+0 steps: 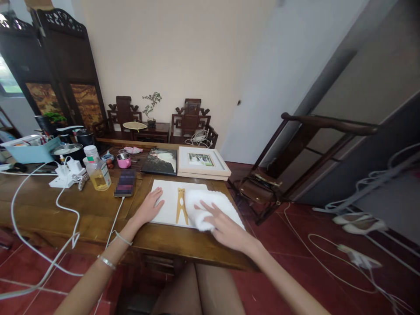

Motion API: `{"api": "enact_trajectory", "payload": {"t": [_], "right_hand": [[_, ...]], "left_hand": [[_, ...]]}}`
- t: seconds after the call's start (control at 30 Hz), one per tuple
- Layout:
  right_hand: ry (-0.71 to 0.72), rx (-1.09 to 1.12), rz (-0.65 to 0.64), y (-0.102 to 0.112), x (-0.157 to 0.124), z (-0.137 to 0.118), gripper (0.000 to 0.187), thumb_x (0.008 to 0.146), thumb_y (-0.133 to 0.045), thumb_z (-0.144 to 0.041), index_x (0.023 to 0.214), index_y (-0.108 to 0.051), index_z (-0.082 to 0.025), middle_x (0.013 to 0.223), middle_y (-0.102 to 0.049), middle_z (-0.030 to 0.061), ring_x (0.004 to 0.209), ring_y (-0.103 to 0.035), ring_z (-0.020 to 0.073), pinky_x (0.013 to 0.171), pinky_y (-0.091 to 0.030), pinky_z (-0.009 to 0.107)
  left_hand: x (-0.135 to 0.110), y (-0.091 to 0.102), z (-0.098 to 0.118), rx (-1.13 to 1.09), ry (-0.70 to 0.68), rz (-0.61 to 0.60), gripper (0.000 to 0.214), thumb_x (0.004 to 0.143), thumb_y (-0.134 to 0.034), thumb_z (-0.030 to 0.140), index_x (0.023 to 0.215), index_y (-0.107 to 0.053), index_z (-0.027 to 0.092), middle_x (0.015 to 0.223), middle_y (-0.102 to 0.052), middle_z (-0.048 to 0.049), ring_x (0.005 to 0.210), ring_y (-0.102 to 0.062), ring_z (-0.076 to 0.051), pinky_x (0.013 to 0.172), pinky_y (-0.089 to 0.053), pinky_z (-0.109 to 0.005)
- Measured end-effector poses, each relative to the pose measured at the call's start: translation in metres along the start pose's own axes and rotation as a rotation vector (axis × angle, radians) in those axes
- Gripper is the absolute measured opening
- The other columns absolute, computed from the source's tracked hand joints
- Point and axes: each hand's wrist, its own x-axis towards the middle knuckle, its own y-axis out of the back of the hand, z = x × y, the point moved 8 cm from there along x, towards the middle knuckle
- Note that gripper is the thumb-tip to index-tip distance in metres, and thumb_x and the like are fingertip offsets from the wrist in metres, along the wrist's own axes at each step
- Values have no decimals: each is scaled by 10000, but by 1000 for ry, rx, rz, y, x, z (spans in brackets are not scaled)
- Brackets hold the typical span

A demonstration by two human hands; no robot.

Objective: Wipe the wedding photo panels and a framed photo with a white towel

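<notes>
A white flat panel (169,192) lies on the wooden table. Down its middle runs a tan, forked piece (180,205) with an oval hole, like a picture-frame stand. My left hand (151,205) rests flat on the panel's left side, fingers stretched out. On the right side, my right hand (221,223) presses on a fluffy white cloth (197,201), part of it bunched under the fingers. The cloth covers the panel's right part and reaches past its edge.
Behind the panel lie a dark picture (160,161) and a light-framed picture (203,162). To the left are a phone (125,183) on a cable, a bottle of yellow liquid (98,173), a pink cup (124,159) and a power strip (64,177). A wooden chair (295,148) stands right of the table.
</notes>
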Motion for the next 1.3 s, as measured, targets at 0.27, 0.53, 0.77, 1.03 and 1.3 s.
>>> {"api": "enact_trajectory", "payload": {"t": [0.27, 0.53, 0.77, 1.03, 1.3], "right_hand": [[22, 1, 0, 0, -7, 3, 494, 577, -372, -1, 959, -626, -184, 1464, -353, 39, 1404, -130, 200, 1145, -130, 498], [-138, -93, 119, 5, 72, 71, 463, 677, -406, -25, 1081, -608, -126, 1420, -412, 142, 1378, -220, 270, 1104, -172, 545], [-71, -45, 72, -3, 19, 21, 498, 629, -384, 0, 1041, -615, -156, 1454, -372, 83, 1403, -126, 230, 1134, -116, 529], [16, 34, -25, -6, -38, -30, 496, 544, -371, 11, 909, -634, -199, 1479, -316, 5, 1409, -79, 198, 1152, -83, 516], [-110, -12, 104, 6, 42, 61, 491, 638, -398, -14, 1051, -616, -163, 1411, -432, 109, 1379, -213, 240, 1120, -161, 526]], "left_hand": [[0, 1, 2, 12, -6, -5, 499, 881, -411, 367, 1294, -485, 95, 1417, -414, -169, 1348, -342, -247, 1121, -249, -467], [-1, 1, 1, 3, -9, -1, 476, 886, -412, 367, 1295, -489, 135, 1417, -423, -144, 1342, -356, -238, 1113, -264, -477], [0, 2, 0, 0, -8, 6, 485, 879, -419, 384, 1284, -501, 131, 1408, -433, -148, 1336, -364, -246, 1113, -265, -475], [0, 3, 0, -7, -12, 23, 479, 872, -434, 381, 1274, -511, 132, 1400, -444, -149, 1327, -380, -250, 1107, -277, -475], [0, 4, 0, 0, -9, 24, 466, 873, -439, 382, 1273, -514, 156, 1399, -450, -132, 1327, -381, -247, 1106, -283, -473]]}}
